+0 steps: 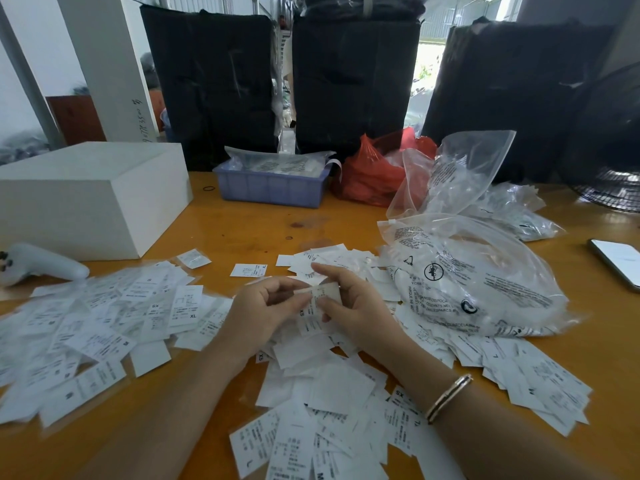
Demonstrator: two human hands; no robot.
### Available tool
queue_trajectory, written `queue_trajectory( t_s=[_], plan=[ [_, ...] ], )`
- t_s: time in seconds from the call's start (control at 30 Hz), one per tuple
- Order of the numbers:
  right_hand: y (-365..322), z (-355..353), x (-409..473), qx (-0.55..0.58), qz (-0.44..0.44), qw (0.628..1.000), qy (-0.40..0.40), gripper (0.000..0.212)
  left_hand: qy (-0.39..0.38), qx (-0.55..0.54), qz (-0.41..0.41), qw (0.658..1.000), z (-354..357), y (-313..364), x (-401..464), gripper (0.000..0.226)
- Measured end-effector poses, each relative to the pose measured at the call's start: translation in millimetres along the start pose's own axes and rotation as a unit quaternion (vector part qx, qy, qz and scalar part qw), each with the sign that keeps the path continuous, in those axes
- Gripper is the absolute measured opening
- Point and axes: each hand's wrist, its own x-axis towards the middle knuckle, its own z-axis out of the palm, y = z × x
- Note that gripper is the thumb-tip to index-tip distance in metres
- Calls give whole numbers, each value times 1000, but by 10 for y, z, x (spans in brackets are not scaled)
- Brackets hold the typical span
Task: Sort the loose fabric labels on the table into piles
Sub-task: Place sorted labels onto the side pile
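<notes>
Labels: white fabric labels [104,327] lie scattered over the yellow table [249,230], the thickest drifts at nine o'clock, six o'clock and four o'clock from the hands; some show size marks such as XL, XS and M.
Held label: one small label [320,293] sits at the centre, just above the heap, caught between both hands.
Left hand: the left hand [265,306] has its fingers curled inward, pinching the left end of the held label.
Right hand: the right hand [349,299] pinches the other end with thumb and fingertips, forefinger raised; a bracelet [448,398] rings that wrist.
Handling: these look feather-light, thin and floppy (a breath of air from the fan [613,188] at two o'clock might shift them, I'd guess), and the smooth weave probably lets them slide over one another. Best taken by an edge or corner with two fingertips, one at a time, since stacked ones may cling together.
Piles: no clearly separated piles that I can make out; most of the sorting seems ahead.
Bags: clear printed plastic bags [478,282] slump at three o'clock, touching the spread of labels.
Further back: a blue tray [273,188] at twelve o'clock, a red bag [370,174] beside it, a white box [86,199] at ten o'clock.
Edge: a phone [618,259] lies far out at three o'clock.
</notes>
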Motion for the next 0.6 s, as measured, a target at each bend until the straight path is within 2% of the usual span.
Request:
queue_trajectory(
  t_s=[0.07, 0.2, 0.33, 0.5, 0.6],
  plan=[
    [-1, 5, 18, 17, 6, 999, 26, 50, 4, -2, -10, 1000, 7, 3, 0, 11],
    [9, -64, 50, 11, 21, 994, 108, 21, 48, -52, -34, 997, -10, 13, 14, 11],
    [12, -17, 32, -56, 9, 996, 70, 22, 35, -17, -19, 999, -3, 0, 3, 13],
    [1, -33, 26, -48, 27, 996, 76, 24, 38, -1, -4, 999, 0, -25, 2, 14],
    [-17, -9, -5, -108, 4, 994, 10, 25, 36, 19, 1, 999, -19, -40, 9, 9]
  ],
)
